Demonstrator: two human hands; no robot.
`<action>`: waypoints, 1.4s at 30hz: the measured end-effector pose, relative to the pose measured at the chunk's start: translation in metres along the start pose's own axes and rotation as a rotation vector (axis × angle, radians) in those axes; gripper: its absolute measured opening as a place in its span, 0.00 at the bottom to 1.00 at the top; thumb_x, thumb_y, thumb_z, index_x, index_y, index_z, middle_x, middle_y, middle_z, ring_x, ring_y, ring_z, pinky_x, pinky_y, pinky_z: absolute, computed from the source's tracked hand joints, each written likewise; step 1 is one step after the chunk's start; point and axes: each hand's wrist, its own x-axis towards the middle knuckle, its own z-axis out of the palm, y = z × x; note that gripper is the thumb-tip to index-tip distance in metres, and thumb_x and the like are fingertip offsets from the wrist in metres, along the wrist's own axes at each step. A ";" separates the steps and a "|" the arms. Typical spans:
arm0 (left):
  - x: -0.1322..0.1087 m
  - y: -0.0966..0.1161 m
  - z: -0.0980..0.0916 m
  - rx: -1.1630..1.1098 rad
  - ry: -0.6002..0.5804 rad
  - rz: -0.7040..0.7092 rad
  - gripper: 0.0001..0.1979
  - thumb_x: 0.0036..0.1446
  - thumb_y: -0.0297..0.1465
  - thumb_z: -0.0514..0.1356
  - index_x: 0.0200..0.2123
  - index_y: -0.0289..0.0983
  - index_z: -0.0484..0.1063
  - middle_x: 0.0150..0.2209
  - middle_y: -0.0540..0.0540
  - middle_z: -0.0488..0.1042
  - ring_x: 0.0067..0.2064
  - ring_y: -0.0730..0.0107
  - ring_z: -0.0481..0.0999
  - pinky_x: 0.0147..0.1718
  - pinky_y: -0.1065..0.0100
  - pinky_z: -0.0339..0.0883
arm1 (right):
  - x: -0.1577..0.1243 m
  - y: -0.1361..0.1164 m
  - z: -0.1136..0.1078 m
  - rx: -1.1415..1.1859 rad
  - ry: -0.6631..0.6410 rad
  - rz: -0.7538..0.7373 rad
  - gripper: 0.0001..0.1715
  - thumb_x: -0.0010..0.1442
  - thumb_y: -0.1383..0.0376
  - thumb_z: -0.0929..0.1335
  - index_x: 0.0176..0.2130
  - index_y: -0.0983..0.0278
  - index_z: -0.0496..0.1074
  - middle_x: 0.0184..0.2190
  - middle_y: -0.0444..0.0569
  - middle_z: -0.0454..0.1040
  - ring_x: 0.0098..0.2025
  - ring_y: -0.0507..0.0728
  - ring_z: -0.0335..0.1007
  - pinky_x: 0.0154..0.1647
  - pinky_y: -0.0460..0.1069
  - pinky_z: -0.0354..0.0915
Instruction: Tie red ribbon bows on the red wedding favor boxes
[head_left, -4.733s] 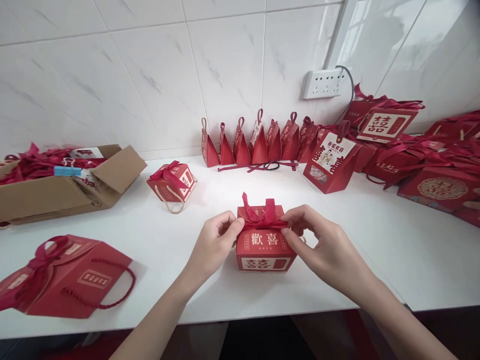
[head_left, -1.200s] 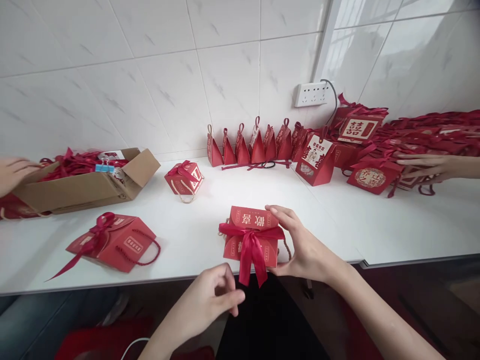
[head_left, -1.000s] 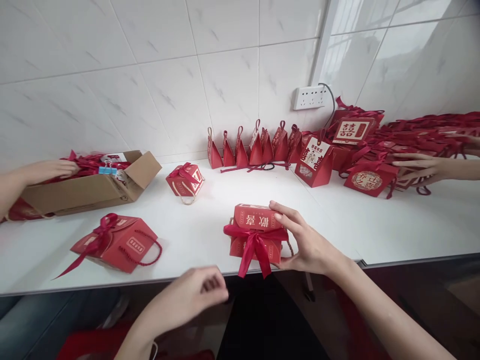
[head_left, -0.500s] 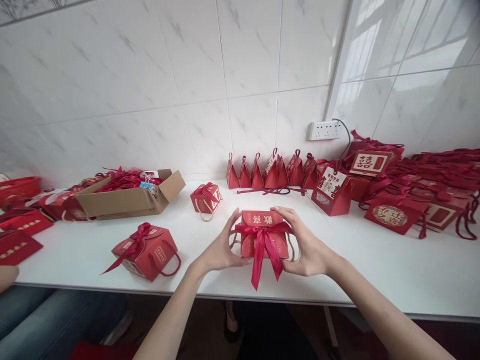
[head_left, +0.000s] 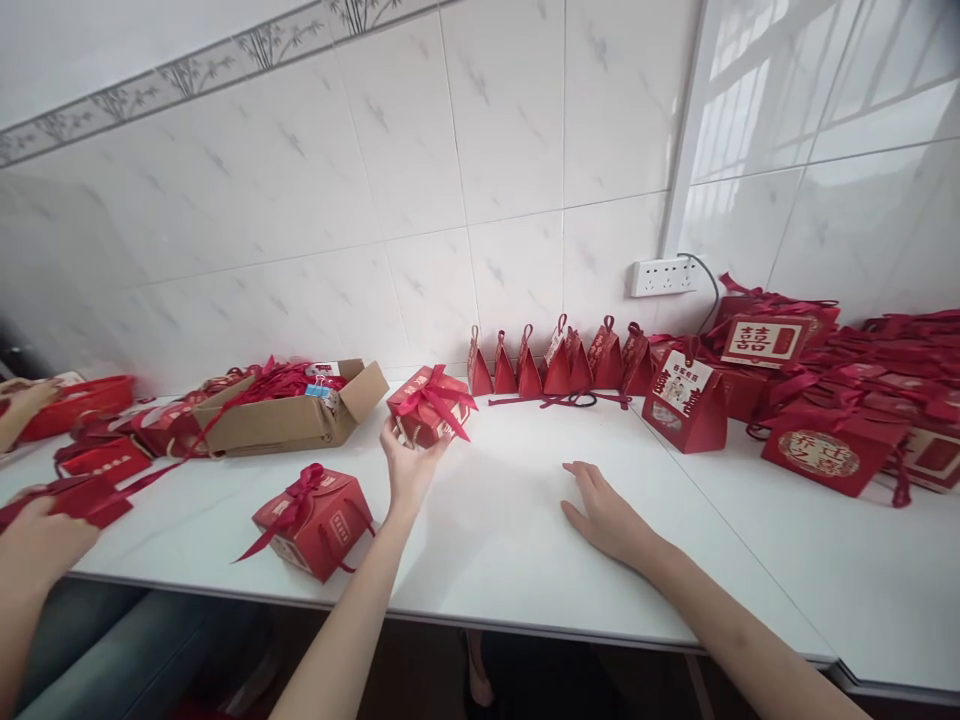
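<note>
My left hand (head_left: 411, 465) grips a red gift box (head_left: 429, 402) with a dark pink ribbon bow on top, towards the back of the white table (head_left: 495, 540). The small box that stood in that spot is mostly or wholly hidden behind it. My right hand (head_left: 604, 510) rests low over the table with nothing in it, its fingers stretched out and apart from any box. Nearer the front edge, left of my left forearm, a second red gift box (head_left: 319, 525) with a bow and a cord handle sits tilted towards me.
An open cardboard box (head_left: 277, 430) of red ribbons stands at left. Another person's hand (head_left: 41, 545) holds a red box and ribbon there. Small red triangular boxes (head_left: 529, 370) line the wall beneath a power strip (head_left: 664, 277). Red boxes (head_left: 836, 440) are piled at right.
The gift box has gone from both hands at centre to the left hand alone, farther back and left. My right hand has let go. The other person's hands have come into view at left.
</note>
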 end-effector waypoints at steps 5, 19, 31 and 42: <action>-0.009 -0.008 0.055 0.500 0.036 -0.126 0.43 0.43 0.37 0.67 0.57 0.39 0.45 0.60 0.34 0.56 0.62 0.56 0.57 0.57 0.54 0.56 | -0.002 -0.007 -0.003 -0.034 0.010 -0.033 0.23 0.61 0.66 0.58 0.55 0.69 0.56 0.53 0.60 0.62 0.56 0.62 0.62 0.54 0.59 0.63; 0.033 -0.037 0.083 0.870 0.039 -0.408 0.49 0.40 0.39 0.66 0.60 0.27 0.44 0.61 0.21 0.50 0.64 0.41 0.51 0.56 0.48 0.52 | -0.003 -0.009 -0.004 -0.095 0.025 -0.075 0.15 0.61 0.70 0.60 0.48 0.70 0.64 0.49 0.61 0.66 0.54 0.63 0.64 0.53 0.58 0.65; -0.080 -0.032 0.087 0.836 -0.576 0.464 0.35 0.50 0.28 0.54 0.62 0.30 0.51 0.67 0.33 0.38 0.68 0.50 0.35 0.58 0.45 0.44 | 0.000 -0.026 -0.009 -0.245 0.000 -0.074 0.11 0.60 0.72 0.61 0.43 0.71 0.68 0.45 0.61 0.69 0.52 0.64 0.63 0.52 0.57 0.64; -0.033 -0.046 0.121 0.669 -0.579 0.381 0.22 0.52 0.29 0.55 0.52 0.38 0.65 0.64 0.35 0.50 0.66 0.49 0.46 0.56 0.45 0.53 | 0.003 -0.001 -0.115 -0.600 0.306 0.424 0.20 0.62 0.61 0.61 0.46 0.73 0.69 0.50 0.65 0.67 0.51 0.69 0.64 0.48 0.61 0.63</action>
